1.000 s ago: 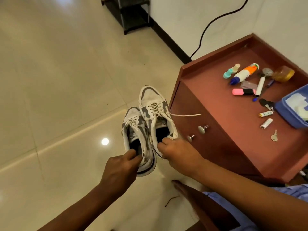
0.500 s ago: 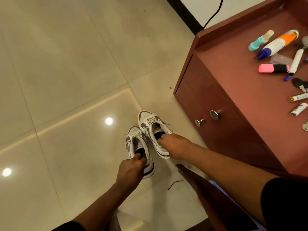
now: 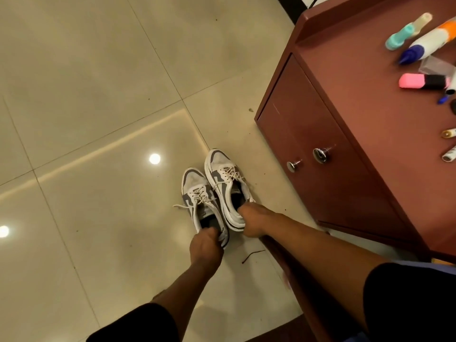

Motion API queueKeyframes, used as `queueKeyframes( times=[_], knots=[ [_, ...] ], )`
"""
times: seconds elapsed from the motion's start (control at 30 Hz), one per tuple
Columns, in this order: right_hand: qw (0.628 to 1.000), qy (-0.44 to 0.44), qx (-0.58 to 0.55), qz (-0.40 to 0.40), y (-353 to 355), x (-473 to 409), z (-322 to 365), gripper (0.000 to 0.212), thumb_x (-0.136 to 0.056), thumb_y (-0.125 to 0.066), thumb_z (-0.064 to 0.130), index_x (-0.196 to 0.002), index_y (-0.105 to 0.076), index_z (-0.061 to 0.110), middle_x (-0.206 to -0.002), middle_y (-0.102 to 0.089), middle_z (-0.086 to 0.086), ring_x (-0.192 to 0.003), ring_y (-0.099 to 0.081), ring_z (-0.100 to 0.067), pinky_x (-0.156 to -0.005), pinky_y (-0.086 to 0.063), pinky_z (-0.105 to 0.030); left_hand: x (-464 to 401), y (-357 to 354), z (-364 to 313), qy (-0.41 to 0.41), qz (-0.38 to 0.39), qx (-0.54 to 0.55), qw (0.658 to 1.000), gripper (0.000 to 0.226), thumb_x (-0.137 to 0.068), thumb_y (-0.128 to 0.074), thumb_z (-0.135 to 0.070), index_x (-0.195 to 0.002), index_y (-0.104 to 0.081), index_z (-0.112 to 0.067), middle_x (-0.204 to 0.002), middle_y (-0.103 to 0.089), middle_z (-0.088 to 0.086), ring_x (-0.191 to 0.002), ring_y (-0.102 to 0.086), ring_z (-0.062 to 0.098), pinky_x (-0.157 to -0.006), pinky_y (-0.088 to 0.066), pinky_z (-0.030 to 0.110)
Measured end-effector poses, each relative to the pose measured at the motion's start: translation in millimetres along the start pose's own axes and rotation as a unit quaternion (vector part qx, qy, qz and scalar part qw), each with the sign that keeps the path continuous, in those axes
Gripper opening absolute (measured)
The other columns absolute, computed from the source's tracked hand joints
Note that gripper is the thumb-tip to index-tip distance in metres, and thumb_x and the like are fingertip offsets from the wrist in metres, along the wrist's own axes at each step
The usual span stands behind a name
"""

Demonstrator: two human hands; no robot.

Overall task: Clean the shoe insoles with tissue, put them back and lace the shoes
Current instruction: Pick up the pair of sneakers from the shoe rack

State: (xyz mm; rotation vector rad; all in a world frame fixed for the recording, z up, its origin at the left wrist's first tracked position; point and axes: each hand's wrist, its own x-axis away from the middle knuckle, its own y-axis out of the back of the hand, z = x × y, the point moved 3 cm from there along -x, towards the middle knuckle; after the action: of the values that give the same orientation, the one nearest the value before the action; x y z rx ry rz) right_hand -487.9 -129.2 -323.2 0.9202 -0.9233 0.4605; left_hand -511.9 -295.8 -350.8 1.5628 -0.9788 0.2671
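Note:
Two white-and-grey laced sneakers stand side by side on the tiled floor, toes pointing away from me. My left hand (image 3: 206, 245) grips the heel of the left sneaker (image 3: 197, 193), fingers hooked into its opening. My right hand (image 3: 251, 222) grips the heel of the right sneaker (image 3: 222, 174) the same way. A loose lace end trails off the left sneaker to the left. The insoles are hidden inside the shoes. No tissue is in view.
A reddish-brown cabinet (image 3: 320, 169) with two metal knobs stands right of the shoes; its top holds a pink highlighter (image 3: 419, 81), a glue bottle (image 3: 429, 40), a teal bottle (image 3: 404, 33) and small tubes. A dark thread (image 3: 251, 255) lies on the floor near my hands.
Both hands have lowered the sneakers from beside the cabinet top down to the floor. The lace that lay over the cabinet edge now hangs at the shoes.

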Motion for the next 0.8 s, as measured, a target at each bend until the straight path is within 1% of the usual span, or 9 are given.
queueKeyframes(
  times=[0.13,0.2,0.3,0.37,0.43,0.53,0.63,0.7,0.8],
  knots=[
    [1.0,-0.022,0.011,-0.006,-2,-3,-5,0.032,-0.09,-0.063,0.013,-0.121,-0.059,0.007,-0.129,-0.054,-0.016,-0.115,-0.058,-0.032,-0.086,-0.051,-0.034,-8,-8,-1,0.068,0.007,0.08,0.994,0.012,-0.086,-0.061,-0.01,-0.096,-0.068,-0.011,-0.101,-0.07,0.015,-0.092,-0.068,0.036,-0.067,-0.049,0.034],
    [0.999,-0.038,0.011,-0.016,0,-2,-11,0.036,-0.092,-0.061,0.016,-0.127,-0.056,0.007,-0.136,-0.048,-0.015,-0.123,-0.052,-0.033,-0.094,-0.049,-0.036,-12,-9,-3,0.076,-0.005,0.09,0.993,0.009,-0.09,-0.06,-0.012,-0.094,-0.066,-0.009,-0.1,-0.069,0.017,-0.091,-0.067,0.038,-0.067,-0.049,0.035],
    [0.999,-0.045,-0.001,0.013,-2,0,-20,0.043,-0.092,-0.061,0.021,-0.131,-0.053,0.007,-0.139,-0.046,-0.015,-0.126,-0.05,-0.033,-0.098,-0.048,-0.037,-20,-13,-8,0.072,-0.011,0.104,0.992,0.016,-0.095,-0.062,-0.022,-0.098,-0.067,-0.007,-0.102,-0.07,0.018,-0.092,-0.067,0.038,-0.068,-0.048,0.034],
    [0.998,-0.043,-0.01,0.042,-7,0,-22,0.043,-0.09,-0.061,0.017,-0.131,-0.053,0.008,-0.138,-0.048,-0.015,-0.123,-0.053,-0.033,-0.096,-0.051,-0.038,-25,-17,-14,0.07,0.008,0.12,0.99,0.022,-0.098,-0.061,-0.028,-0.103,-0.068,-0.008,-0.106,-0.071,0.018,-0.096,-0.067,0.038,-0.07,-0.046,0.033],
    [0.997,-0.038,-0.018,0.066,-11,-1,-19,0.042,-0.09,-0.06,0.014,-0.131,-0.052,0.009,-0.135,-0.052,-0.016,-0.12,-0.056,-0.032,-0.093,-0.052,-0.037,-29,-23,-21,0.052,0.053,0.113,0.991,0.026,-0.1,-0.058,-0.032,-0.109,-0.069,-0.01,-0.111,-0.071,0.016,-0.102,-0.066,0.036,-0.073,-0.044,0.031],
    [0.996,-0.035,-0.029,0.08,-7,2,-14,0.047,-0.092,-0.059,0.018,-0.138,-0.051,0.009,-0.137,-0.054,-0.016,-0.121,-0.056,-0.033,-0.095,-0.052,-0.038,-32,-25,-26,0.032,0.109,0.081,0.99,0.029,-0.098,-0.06,-0.028,-0.121,-0.066,-0.012,-0.122,-0.068,0.014,-0.11,-0.065,0.033,-0.084,-0.05,0.033],
    [0.998,-0.036,-0.014,0.057,4,5,-13,0.045,-0.093,-0.061,0.023,-0.135,-0.053,0.011,-0.132,-0.057,-0.016,-0.116,-0.059,-0.032,-0.09,-0.053,-0.038,-30,-17,-26,0.017,0.135,0.054,0.989,0.036,-0.095,-0.062,-0.028,-0.128,-0.064,-0.014,-0.126,-0.067,0.013,-0.113,-0.065,0.032,-0.088,-0.051,0.033],
    [0.999,-0.037,-0.006,0.037,13,11,-14,0.043,-0.094,-0.061,0.027,-0.134,-0.055,0.012,-0.131,-0.058,-0.015,-0.114,-0.06,-0.032,-0.084,-0.051,-0.035,-30,-6,-29,-0.004,0.147,0.03,0.989,0.036,-0.096,-0.06,-0.03,-0.128,-0.064,-0.015,-0.127,-0.067,0.013,-0.114,-0.065,0.032,-0.088,-0.051,0.033],
    [0.999,-0.035,-0.024,0.008,34,25,-18,0.039,-0.098,-0.059,0.03,-0.131,-0.056,0.01,-0.132,-0.058,-0.016,-0.115,-0.059,-0.033,-0.079,-0.045,-0.03,-29,21,-43,-0.049,0.153,0.008,0.987,0.032,-0.098,-0.054,-0.026,-0.124,-0.067,-0.014,-0.127,-0.069,0.012,-0.116,-0.065,0.032,-0.095,-0.053,0.035]
  ],
)
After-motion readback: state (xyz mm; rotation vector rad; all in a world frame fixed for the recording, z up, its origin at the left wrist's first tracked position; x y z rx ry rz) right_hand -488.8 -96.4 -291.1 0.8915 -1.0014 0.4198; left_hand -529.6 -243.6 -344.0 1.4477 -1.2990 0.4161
